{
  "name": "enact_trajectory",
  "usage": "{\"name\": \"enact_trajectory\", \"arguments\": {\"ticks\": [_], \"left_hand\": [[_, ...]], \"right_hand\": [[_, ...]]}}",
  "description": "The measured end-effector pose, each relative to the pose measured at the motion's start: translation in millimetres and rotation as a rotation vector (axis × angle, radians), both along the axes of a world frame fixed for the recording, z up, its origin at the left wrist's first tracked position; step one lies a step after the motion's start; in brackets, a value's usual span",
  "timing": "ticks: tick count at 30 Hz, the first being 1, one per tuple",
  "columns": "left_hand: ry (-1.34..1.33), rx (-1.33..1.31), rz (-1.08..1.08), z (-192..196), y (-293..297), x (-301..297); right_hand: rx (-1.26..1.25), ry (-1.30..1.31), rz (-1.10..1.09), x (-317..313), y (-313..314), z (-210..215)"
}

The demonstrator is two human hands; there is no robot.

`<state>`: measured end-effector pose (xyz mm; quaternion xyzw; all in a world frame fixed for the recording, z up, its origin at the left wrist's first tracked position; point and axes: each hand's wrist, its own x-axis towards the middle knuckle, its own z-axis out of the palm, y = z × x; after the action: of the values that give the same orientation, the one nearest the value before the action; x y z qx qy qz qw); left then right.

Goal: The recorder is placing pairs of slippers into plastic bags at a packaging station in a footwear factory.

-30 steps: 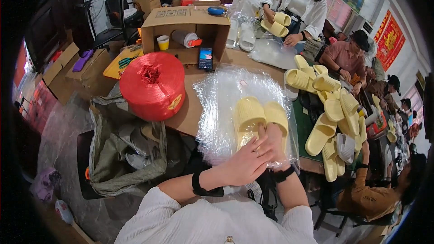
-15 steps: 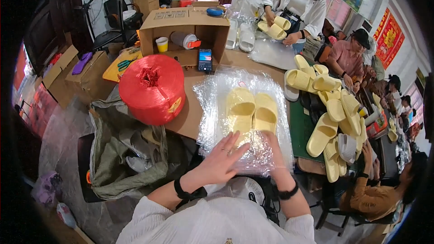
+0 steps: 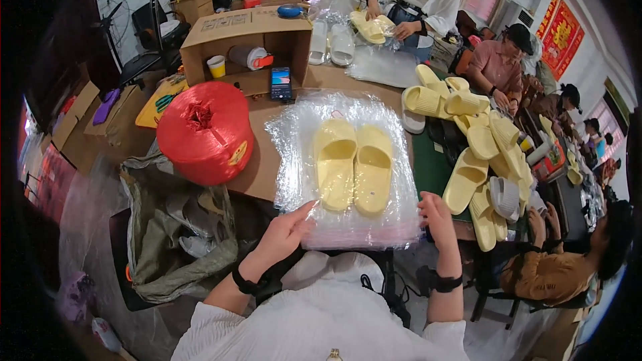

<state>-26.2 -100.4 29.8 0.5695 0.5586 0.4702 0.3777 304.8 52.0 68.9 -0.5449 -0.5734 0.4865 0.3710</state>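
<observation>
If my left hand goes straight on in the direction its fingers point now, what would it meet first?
Probably the clear plastic bags, right by your left hand's fingertips, then the left yellow slipper; contact depth is unclear.

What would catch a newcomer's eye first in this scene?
The big, shiny red roll on the left of the table probably draws the eye first. Next come the pale yellow slippers lying side by side at the middle, amid clear plastic bags, with the person's left hand and right hand at either side. Farther right, a jumbled slipper pile stands out.
</observation>
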Motion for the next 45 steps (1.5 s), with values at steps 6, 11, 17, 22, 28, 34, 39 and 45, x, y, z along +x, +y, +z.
{"name": "enact_trajectory", "arguments": {"ticks": [6,11,17,22,28,34,39,45], "left_hand": [[-0.127,-0.043,-0.043,-11.6,-7.4,-21.3],[-0.563,-0.174,-0.191,6.4,-3.1,-45.0],[-0.406,-0.470,0.072,11.0,37.9,-31.1],[-0.085,-0.267,0.019,-3.9,48.8,-21.1],[-0.201,-0.198,-0.024,-6.8,43.3,-36.8],[-0.182,-0.422,-0.042,11.7,40.6,-28.2],[-0.326,-0.313,-0.087,6.9,34.6,-36.7],[-0.438,0.016,0.032,20.2,42.5,-11.3]], "right_hand": [[-0.053,-0.206,0.194,-18.1,-6.5,-26.0],[-0.060,-0.058,0.186,-3.2,1.1,-24.0],[-0.100,-0.089,0.041,-12.4,0.3,-11.1],[-0.077,-0.110,0.169,-2.8,7.8,-19.2],[-0.021,0.001,0.163,19.8,21.5,-28.3],[-0.204,-0.090,0.340,4.0,9.1,-16.6],[-0.183,-0.072,0.299,6.5,6.7,2.1],[0.149,0.334,0.141,-1.8,10.5,-3.8]]}}
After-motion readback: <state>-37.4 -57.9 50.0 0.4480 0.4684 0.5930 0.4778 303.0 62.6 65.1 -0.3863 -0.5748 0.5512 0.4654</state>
